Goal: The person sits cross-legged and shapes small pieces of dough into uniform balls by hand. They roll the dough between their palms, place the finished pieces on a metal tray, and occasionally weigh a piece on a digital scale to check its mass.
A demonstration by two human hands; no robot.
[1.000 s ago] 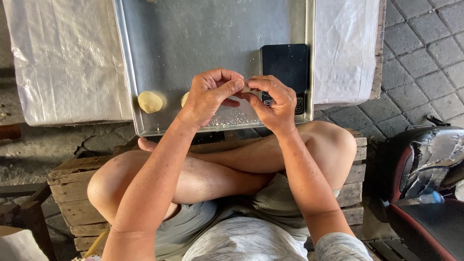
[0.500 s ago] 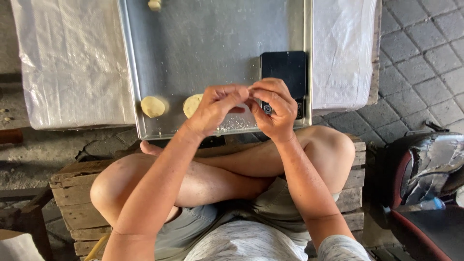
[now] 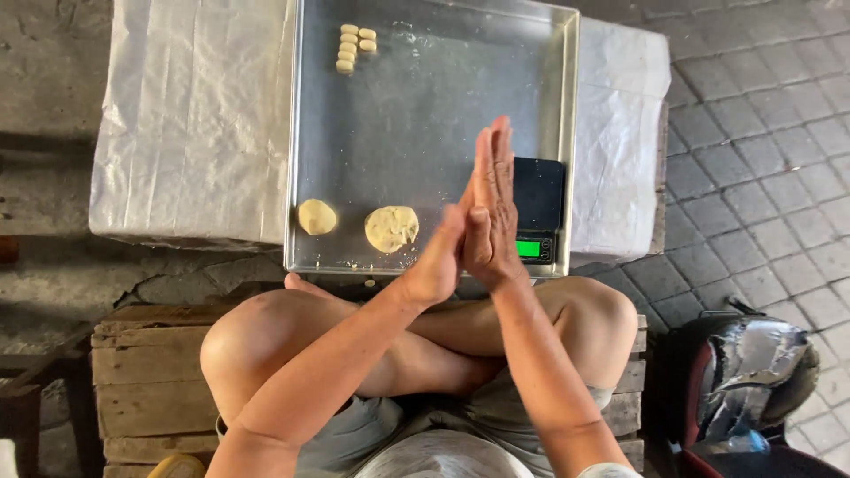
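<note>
we press our left hand (image 3: pixel 440 257) and right hand (image 3: pixel 492 212) flat together over the tray (image 3: pixel 425 124); roll evenly, lightly, though whatever sits between stays hidden.

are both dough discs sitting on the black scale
No, the two dough discs lie on the metal tray near its front edge, left of the scale, whose black top is bare.

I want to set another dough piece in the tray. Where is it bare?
Bare: the tray middle, between the small dough pieces at the far left corner and the two flattened rounds near. Crowded: the near right, with the scale and pressed hands.
</note>
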